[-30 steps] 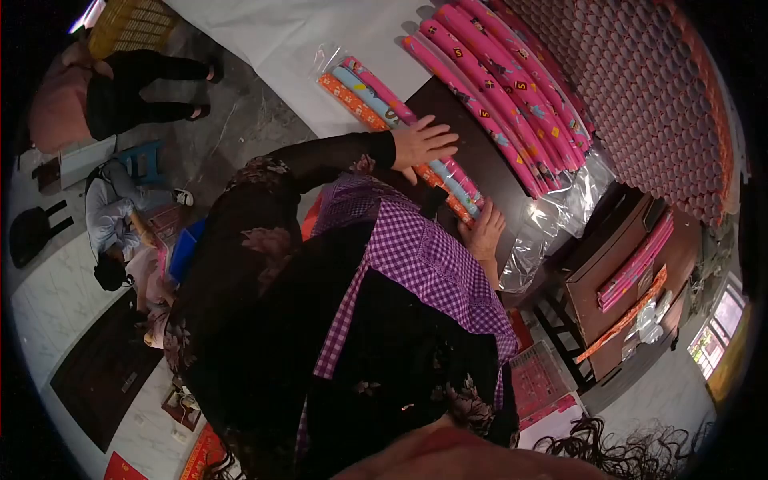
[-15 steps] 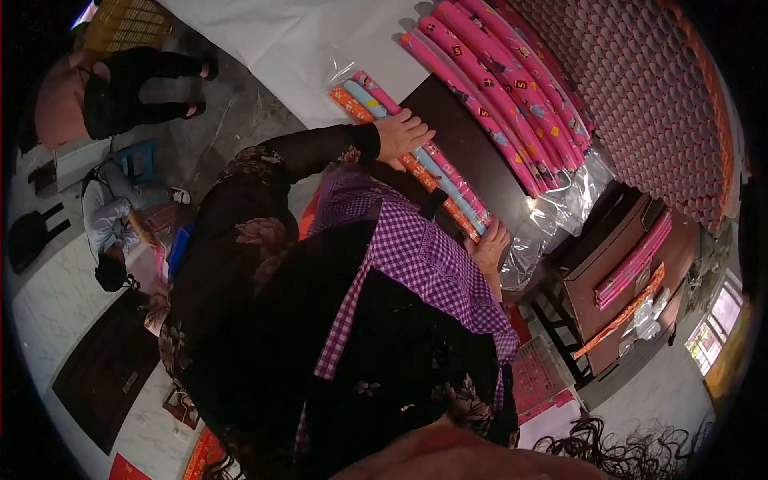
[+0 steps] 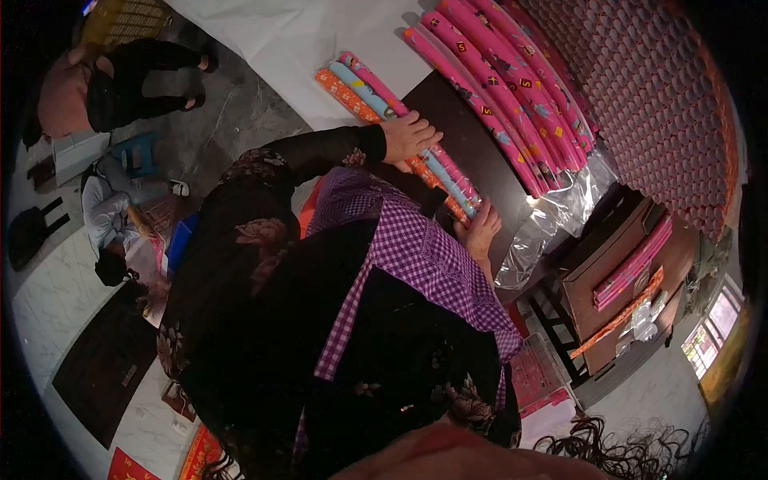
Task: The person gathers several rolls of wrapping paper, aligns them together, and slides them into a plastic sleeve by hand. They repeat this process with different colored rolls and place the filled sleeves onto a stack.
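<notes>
Workshop, with patterned rolls point(image 3: 524, 85) in bulk

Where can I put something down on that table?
The dark tabletop between the three slim rolls and the pink pile, or the white sheet beyond the slim rolls' left ends. It's crowded near the right hand, where clear plastic lies.

A single view is recorded, from a head mount, aimed forward and steeply down. The lower middle of the frame is filled at close range by the wearer's torso point(image 3: 264, 336) and apron point(image 3: 440, 264); hair point(image 3: 616, 440) is caught at lower right. The rolls point(image 3: 360, 90) and worktop point(image 3: 460, 120) are seen from above, near, at and above frame centre. Farther off, floor point(image 3: 232, 104) and a standing person point(image 3: 104, 96), rendered sideways, are included at left, a window point(image 3: 714, 332) at far right. The very wide field is bounded by black corners.
</notes>
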The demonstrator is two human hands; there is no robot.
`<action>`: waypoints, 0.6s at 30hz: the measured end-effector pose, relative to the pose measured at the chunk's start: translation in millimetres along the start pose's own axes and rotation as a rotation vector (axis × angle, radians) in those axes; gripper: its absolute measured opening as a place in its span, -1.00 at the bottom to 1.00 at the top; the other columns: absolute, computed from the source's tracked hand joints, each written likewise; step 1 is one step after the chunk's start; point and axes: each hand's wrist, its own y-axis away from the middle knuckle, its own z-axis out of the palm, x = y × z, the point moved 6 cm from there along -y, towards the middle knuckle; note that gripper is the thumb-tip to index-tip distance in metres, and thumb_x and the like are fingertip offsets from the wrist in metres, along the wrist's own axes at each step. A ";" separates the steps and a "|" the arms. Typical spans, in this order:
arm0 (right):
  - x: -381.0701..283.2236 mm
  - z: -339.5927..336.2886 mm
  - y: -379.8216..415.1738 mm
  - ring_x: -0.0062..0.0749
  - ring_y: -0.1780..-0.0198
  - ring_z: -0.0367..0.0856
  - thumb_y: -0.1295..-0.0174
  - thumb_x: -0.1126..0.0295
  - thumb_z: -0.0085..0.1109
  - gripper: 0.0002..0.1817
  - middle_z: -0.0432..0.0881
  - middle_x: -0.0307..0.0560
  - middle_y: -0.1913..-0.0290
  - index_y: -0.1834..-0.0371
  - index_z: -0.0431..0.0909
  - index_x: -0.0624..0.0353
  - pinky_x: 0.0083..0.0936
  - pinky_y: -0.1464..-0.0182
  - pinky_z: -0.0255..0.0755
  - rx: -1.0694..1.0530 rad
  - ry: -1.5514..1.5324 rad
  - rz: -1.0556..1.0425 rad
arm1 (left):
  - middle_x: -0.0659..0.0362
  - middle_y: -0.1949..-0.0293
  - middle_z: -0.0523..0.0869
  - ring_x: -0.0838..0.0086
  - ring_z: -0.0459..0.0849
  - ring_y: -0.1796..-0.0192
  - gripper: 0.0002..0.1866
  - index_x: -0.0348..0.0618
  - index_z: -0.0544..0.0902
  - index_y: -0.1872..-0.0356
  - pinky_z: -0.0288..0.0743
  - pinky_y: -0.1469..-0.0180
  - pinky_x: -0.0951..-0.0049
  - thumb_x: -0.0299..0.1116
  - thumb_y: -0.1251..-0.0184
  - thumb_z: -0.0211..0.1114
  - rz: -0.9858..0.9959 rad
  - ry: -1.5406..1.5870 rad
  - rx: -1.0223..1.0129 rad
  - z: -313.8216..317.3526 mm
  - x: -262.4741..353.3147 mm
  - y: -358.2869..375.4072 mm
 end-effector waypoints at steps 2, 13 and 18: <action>-2.8 2.8 -5.3 0.14 -0.15 0.25 0.26 0.28 0.47 0.09 0.29 0.21 -0.16 -0.41 0.03 0.26 0.03 -0.23 0.12 0.013 -0.011 0.007 | 0.04 -0.09 0.45 0.24 0.38 -0.16 0.12 -0.41 0.20 -0.36 0.16 -0.20 0.17 0.34 0.05 0.30 0.005 -0.005 0.073 -2.1 -0.3 1.4; -41.3 15.2 -27.9 0.09 -0.06 0.31 0.25 0.19 0.47 0.12 0.33 0.19 -0.11 -0.43 0.03 0.27 -0.04 -0.14 0.20 0.080 0.021 -0.017 | 0.05 -0.08 0.47 0.28 0.39 -0.13 0.11 -0.41 0.23 -0.34 0.19 -0.18 0.22 0.35 0.04 0.28 0.001 -0.038 0.071 -2.9 4.8 1.7; -55.2 19.5 -39.7 0.06 -0.04 0.32 0.25 0.20 0.47 0.13 0.33 0.16 -0.06 -0.44 0.02 0.26 -0.05 -0.12 0.20 0.092 0.034 -0.049 | 0.06 -0.10 0.46 0.27 0.38 -0.15 0.12 -0.41 0.19 -0.36 0.18 -0.19 0.23 0.34 0.04 0.28 0.007 -0.036 0.078 -0.3 5.3 2.6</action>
